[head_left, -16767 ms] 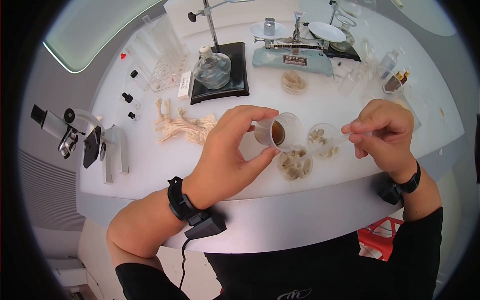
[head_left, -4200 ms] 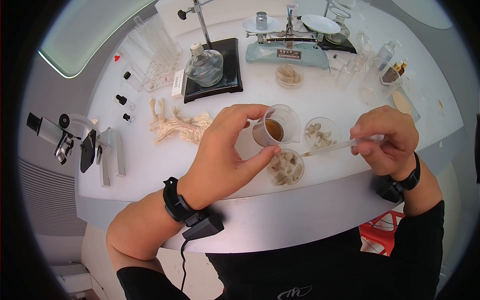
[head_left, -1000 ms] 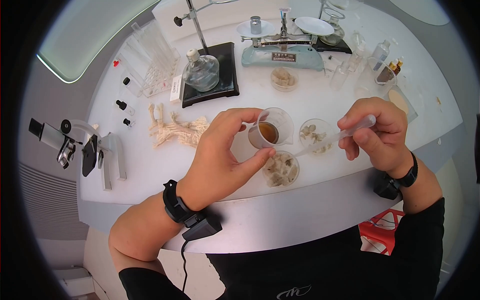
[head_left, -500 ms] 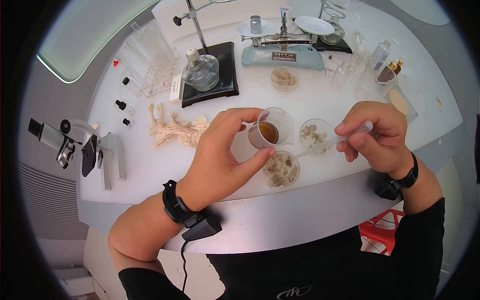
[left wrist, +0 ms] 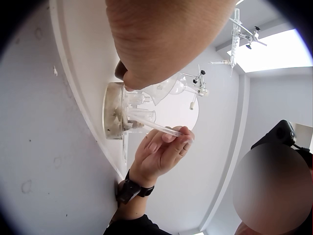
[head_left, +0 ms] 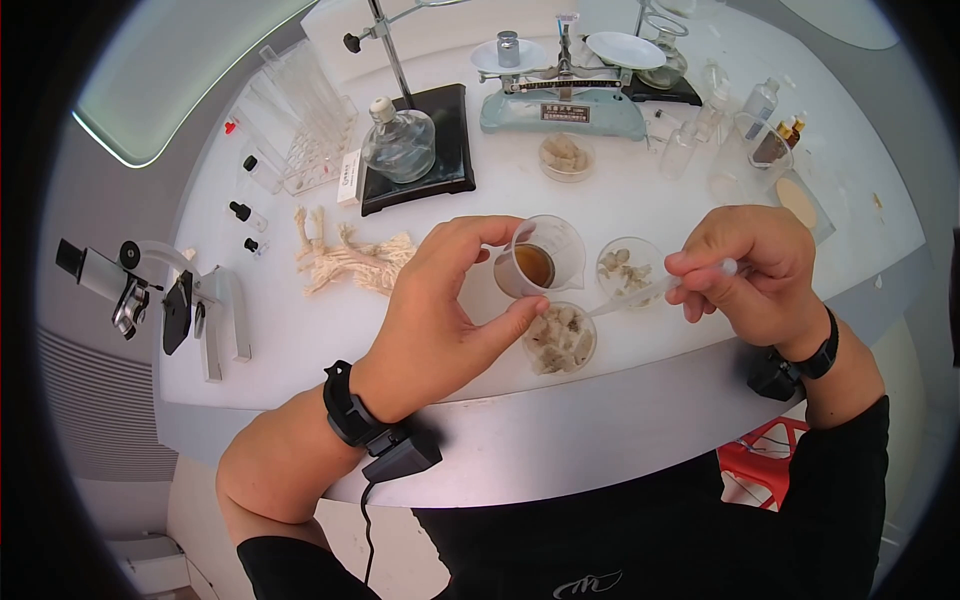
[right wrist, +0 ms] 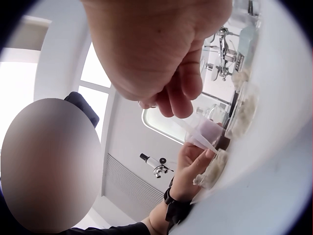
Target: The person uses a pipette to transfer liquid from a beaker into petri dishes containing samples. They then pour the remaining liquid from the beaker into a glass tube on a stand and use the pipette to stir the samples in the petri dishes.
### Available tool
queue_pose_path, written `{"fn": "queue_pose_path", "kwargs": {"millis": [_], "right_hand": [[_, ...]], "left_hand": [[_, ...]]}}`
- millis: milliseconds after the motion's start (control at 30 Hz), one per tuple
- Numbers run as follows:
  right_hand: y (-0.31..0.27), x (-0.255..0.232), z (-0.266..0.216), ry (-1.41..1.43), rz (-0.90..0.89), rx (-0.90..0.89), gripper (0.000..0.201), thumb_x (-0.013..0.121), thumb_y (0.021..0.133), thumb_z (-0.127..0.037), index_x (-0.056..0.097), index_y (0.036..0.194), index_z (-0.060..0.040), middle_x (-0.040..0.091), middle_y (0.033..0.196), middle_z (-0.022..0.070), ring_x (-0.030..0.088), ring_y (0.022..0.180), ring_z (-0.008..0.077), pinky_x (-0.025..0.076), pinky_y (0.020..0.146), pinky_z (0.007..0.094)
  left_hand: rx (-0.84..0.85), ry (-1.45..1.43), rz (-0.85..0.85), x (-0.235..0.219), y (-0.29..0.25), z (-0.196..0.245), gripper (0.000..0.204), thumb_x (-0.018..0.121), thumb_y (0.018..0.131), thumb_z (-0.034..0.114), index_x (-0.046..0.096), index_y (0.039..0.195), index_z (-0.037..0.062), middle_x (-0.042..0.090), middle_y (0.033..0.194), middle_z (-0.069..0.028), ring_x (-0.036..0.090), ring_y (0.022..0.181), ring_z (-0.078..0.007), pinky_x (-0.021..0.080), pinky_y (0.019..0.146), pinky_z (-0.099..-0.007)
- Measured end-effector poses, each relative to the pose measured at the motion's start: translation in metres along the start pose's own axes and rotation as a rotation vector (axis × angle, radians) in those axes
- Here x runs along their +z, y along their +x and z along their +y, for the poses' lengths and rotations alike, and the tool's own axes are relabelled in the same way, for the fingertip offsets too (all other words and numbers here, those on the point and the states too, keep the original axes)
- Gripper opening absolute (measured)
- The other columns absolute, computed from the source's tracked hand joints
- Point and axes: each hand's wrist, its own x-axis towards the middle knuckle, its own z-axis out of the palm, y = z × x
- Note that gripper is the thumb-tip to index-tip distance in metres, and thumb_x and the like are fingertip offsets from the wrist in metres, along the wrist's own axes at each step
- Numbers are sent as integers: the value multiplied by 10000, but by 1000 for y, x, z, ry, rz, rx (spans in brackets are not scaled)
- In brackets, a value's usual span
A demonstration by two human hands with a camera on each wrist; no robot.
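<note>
My left hand (head_left: 450, 310) grips a small clear plastic beaker (head_left: 565, 245) between thumb and fingers, tilted, with brown liquid at its bottom. Just below it, a petri dish (head_left: 560, 340) holds pale, dark-specked lumps. In my right hand (head_left: 752, 275) is a translucent plastic dropper pipette (head_left: 650, 292), pinched near its bulb. It slants down to the left, and its tip is right at the dish's right rim. In the right wrist view the pipette (right wrist: 199, 136) points at the lumps (right wrist: 215, 169). Behind the pipette lies a second petri dish (head_left: 630, 250) with smaller pieces.
A third dish (head_left: 567, 158) stands before a balance scale (head_left: 565, 115). Left are a fibrous cream-coloured piece (head_left: 355, 258), a microscope (head_left: 185, 295), and a glass flask (head_left: 400, 148) on a black stand base (head_left: 455, 150). A large beaker (head_left: 740, 180) and bottles stand at right.
Over the last half second my right fingers have shifted around the pipette's bulb, which shows less above the hand. Compared with 16.8 seconds ago, the beaker sits slightly left, uncovering more of the near dish.
</note>
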Motion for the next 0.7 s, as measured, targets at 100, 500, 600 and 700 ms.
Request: {"fn": "queue_pose_path", "kwargs": {"millis": [100,500,600,700], "right_hand": [[1,0,0,-18,-8,-22,142,705,1119,-38,824,1173,17,808,900,87,717,653,105,550,580,236],[1,1,7,-43,52,-47,122,807,1026,12,839,1143,14,788,850,59,692,649,83,515,573,229],[2,-4,5,-83,14,-68,115,806,1045,-45,814,1135,26,776,877,96,727,660,113,549,568,247],[3,-7,5,-123,-32,-95,158,795,1075,-107,785,1128,41,763,912,133,769,675,145,590,558,263]], "left_hand": [[-6,3,-1,0,0,0,601,933,923,92,677,1464,30,720,1428,-102,677,1292,-221,523,1110,-377],[2,-3,5,0,-1,-1,595,930,925,82,678,1461,29,721,1425,-102,679,1293,-221,524,1112,-377],[12,6,7,0,0,-1,590,931,926,85,679,1457,27,723,1420,-104,683,1285,-224,529,1105,-378],[7,6,5,-1,0,0,587,931,926,89,681,1454,27,725,1416,-104,686,1281,-226,531,1103,-379]]}}
